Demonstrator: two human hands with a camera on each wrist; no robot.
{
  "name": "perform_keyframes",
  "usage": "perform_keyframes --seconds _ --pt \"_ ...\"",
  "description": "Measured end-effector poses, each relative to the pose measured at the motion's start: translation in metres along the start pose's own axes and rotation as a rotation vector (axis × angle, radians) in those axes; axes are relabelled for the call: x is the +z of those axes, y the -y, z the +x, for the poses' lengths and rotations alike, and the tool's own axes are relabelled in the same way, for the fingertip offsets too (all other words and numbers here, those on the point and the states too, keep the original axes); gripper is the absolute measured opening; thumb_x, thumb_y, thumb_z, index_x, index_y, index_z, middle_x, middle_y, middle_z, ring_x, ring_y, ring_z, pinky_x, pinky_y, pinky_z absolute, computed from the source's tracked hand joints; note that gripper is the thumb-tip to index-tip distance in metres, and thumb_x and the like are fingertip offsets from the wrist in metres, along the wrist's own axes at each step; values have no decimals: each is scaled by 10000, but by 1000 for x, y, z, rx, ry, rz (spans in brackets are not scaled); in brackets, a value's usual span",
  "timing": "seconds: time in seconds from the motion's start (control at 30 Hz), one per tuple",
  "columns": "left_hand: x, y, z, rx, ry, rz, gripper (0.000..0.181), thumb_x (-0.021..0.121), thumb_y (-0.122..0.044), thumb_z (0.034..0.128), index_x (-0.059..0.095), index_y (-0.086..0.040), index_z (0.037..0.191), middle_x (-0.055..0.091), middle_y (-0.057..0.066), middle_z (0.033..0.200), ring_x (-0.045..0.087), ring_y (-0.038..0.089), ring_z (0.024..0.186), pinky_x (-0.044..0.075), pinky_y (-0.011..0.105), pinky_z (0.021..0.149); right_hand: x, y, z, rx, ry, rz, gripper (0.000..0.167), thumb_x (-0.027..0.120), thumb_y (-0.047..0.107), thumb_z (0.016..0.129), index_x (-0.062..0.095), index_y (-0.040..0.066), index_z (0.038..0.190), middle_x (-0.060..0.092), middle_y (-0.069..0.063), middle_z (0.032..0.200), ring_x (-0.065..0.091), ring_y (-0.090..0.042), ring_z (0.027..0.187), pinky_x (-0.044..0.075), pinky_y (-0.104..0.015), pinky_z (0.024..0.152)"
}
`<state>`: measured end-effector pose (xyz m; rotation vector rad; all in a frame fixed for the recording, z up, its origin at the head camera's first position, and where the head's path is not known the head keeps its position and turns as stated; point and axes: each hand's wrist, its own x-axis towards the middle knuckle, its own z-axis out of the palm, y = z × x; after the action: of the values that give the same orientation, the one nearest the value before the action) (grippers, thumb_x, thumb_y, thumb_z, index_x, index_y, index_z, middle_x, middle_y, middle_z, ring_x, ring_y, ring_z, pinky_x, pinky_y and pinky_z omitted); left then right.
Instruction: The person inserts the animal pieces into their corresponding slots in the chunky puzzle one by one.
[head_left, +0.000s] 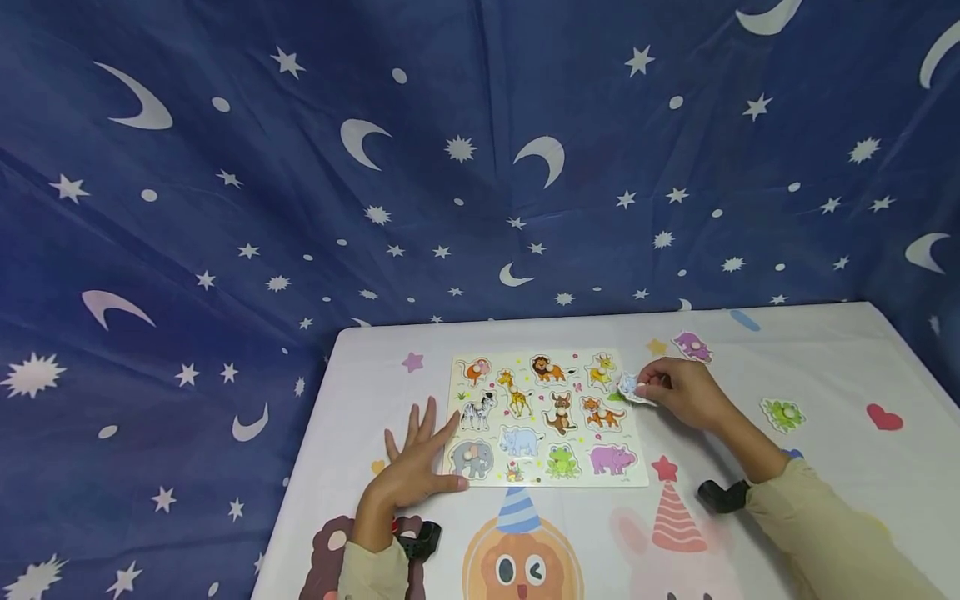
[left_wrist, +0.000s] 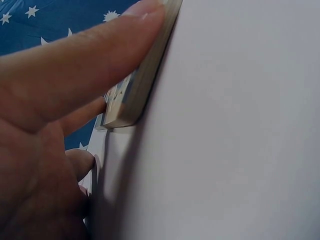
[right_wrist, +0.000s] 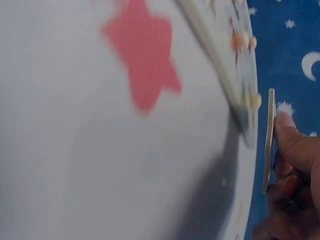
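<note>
A pale animal puzzle board (head_left: 551, 400) lies flat on the table, with knobbed pieces such as a lion, giraffe and elephant in it. My left hand (head_left: 412, 471) is spread at the board's left side, thumb (left_wrist: 125, 35) on its near left edge. My right hand (head_left: 686, 392) pinches a thin pale-blue animal puzzle piece (head_left: 632, 388) by the board's right edge. In the right wrist view, this piece (right_wrist: 269, 142) shows edge-on, raised off the table. A purple hippo piece (head_left: 692, 346) and a green frog piece (head_left: 782, 414) lie loose to the right.
A white tablecloth (head_left: 555, 517) with printed cartoon animals, stars and a heart covers the table. Behind and to the left hangs a dark blue curtain (head_left: 450, 183) with moons and stars. Dark wrist devices are strapped on both arms.
</note>
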<state>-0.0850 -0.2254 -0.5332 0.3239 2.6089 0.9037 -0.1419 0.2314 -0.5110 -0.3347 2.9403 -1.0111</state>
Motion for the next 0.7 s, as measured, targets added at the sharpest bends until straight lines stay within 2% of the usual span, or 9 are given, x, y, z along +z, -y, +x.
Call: perform_keyframes --seconds 0.43,0.7 --pt "0 -1 1 -13 11 3 1063 882 -442 733 295 -317 1609 -113 65 1727 -225 367 1569 -276 719 1104 17 31 0 -75 32 41 102 820 141 854 720 153 866 562 61 735 481 -107 693 402 -235 618" --pt "-1 -2 1 -18 -1 1 1047 888 -400 735 315 -302 1606 -94 71 1730 -212 374 1572 -265 728 1106 33 49 2 -82 78 66 119 824 166 854 705 173 856 545 66 734 478 -95 678 410 -224 605"
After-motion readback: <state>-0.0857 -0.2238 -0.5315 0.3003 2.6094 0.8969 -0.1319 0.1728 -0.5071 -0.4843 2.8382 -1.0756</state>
